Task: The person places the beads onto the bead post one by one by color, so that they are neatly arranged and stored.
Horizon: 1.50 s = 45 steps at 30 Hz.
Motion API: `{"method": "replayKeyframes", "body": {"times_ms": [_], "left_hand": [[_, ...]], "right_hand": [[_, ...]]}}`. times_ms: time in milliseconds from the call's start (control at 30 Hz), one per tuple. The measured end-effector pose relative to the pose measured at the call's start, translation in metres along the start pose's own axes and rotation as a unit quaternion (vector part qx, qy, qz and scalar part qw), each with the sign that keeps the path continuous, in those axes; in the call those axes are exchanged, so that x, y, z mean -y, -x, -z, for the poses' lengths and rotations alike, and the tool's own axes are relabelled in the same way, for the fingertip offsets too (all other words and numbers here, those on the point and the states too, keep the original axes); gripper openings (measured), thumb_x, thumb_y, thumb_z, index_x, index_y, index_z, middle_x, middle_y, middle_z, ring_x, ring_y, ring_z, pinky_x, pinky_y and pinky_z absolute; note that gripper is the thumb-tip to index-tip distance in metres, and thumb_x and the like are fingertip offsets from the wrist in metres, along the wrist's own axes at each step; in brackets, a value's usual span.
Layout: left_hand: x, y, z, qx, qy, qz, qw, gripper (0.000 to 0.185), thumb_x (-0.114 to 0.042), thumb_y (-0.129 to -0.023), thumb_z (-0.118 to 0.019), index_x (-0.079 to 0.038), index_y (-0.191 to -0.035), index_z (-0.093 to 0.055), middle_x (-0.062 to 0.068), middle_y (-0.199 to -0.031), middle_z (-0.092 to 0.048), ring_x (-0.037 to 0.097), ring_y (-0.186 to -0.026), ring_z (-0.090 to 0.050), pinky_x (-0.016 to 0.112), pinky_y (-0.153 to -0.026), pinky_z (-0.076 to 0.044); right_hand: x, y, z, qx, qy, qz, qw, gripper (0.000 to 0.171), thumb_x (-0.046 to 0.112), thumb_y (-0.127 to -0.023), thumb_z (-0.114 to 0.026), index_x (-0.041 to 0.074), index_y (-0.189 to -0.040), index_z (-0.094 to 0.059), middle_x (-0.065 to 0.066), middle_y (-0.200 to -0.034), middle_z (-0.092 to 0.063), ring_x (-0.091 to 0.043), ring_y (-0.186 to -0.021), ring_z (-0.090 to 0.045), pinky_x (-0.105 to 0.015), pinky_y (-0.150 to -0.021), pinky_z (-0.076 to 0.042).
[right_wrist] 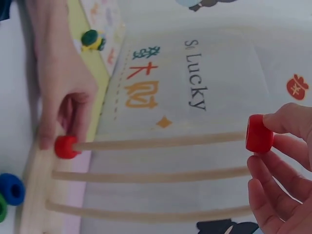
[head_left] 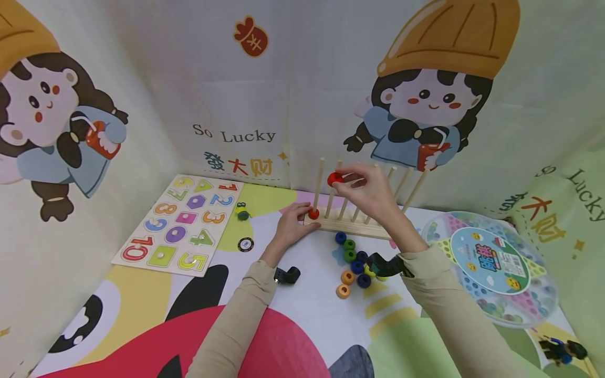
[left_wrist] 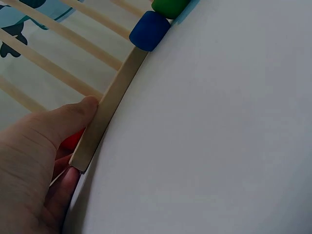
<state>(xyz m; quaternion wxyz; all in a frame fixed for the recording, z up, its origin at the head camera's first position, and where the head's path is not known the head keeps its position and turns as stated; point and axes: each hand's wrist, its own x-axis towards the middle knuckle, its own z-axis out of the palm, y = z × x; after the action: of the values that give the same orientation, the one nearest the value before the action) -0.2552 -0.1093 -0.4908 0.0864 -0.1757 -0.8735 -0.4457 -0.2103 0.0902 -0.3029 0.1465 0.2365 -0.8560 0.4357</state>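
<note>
My right hand [head_left: 371, 191] pinches a red bead [right_wrist: 260, 134] between thumb and fingertips, high up near the tops of the leftmost pegs. Whether the bead touches a peg is unclear. A wooden peg rack [left_wrist: 109, 109] stands upright on the table, its long base carrying several thin pegs. Another red bead [head_left: 314, 213] sits at the foot of the leftmost peg. My left hand [head_left: 291, 227] grips the left end of the base, thumb along the front side and fingers round the far side. In front of the rack lie loose blue beads [head_left: 341, 238], green beads [head_left: 349, 245] and orange beads [head_left: 347, 277].
A number and shape puzzle board [head_left: 189, 226] lies at the left, with a small green-and-yellow toy [head_left: 242, 212] and a round black-and-white chip [head_left: 246, 244] beside it. To the right sits a round clear game box [head_left: 491, 262]. A small figure [head_left: 562, 350] lies near the right corner.
</note>
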Motion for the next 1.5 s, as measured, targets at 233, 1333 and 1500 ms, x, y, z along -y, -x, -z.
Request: {"method": "replayKeyframes", "body": {"times_ms": [233, 1333, 1500], "left_hand": [[-0.001, -0.001, 0.002, -0.002, 0.002, -0.019, 0.9998, 0.059, -0.024, -0.080, -0.084, 0.004, -0.127, -0.063, 0.012, -0.135, -0.059, 0.026, -0.107, -0.062, 0.035, -0.089, -0.054], [-0.004, -0.007, -0.002, 0.021, 0.006, 0.003, 0.9998, 0.062, -0.027, -0.081, -0.083, 0.003, -0.130, -0.061, 0.011, -0.139, -0.057, 0.026, -0.110, -0.062, 0.035, -0.090, -0.053], [-0.001, -0.004, -0.001, 0.005, 0.006, 0.011, 0.9999, 0.061, -0.024, -0.079, -0.084, 0.004, -0.129, -0.062, 0.010, -0.139, -0.058, 0.026, -0.117, -0.058, 0.036, -0.093, -0.052]], "right_hand": [[0.014, -0.023, 0.000, -0.035, 0.037, 0.024, 0.998, 0.026, 0.009, -0.086, -0.075, -0.002, -0.110, -0.072, -0.015, -0.105, -0.070, -0.027, -0.090, -0.069, -0.040, -0.073, -0.058], [0.001, -0.012, -0.004, -0.081, 0.049, 0.073, 0.993, 0.019, 0.004, -0.088, -0.069, -0.002, -0.106, -0.073, -0.016, -0.101, -0.069, -0.028, -0.090, -0.065, -0.042, -0.071, -0.055], [-0.013, 0.008, -0.009, -0.065, 0.052, 0.070, 0.994, 0.017, 0.004, -0.088, -0.070, -0.003, -0.103, -0.073, -0.016, -0.097, -0.068, -0.029, -0.087, -0.065, -0.044, -0.070, -0.056]]}}
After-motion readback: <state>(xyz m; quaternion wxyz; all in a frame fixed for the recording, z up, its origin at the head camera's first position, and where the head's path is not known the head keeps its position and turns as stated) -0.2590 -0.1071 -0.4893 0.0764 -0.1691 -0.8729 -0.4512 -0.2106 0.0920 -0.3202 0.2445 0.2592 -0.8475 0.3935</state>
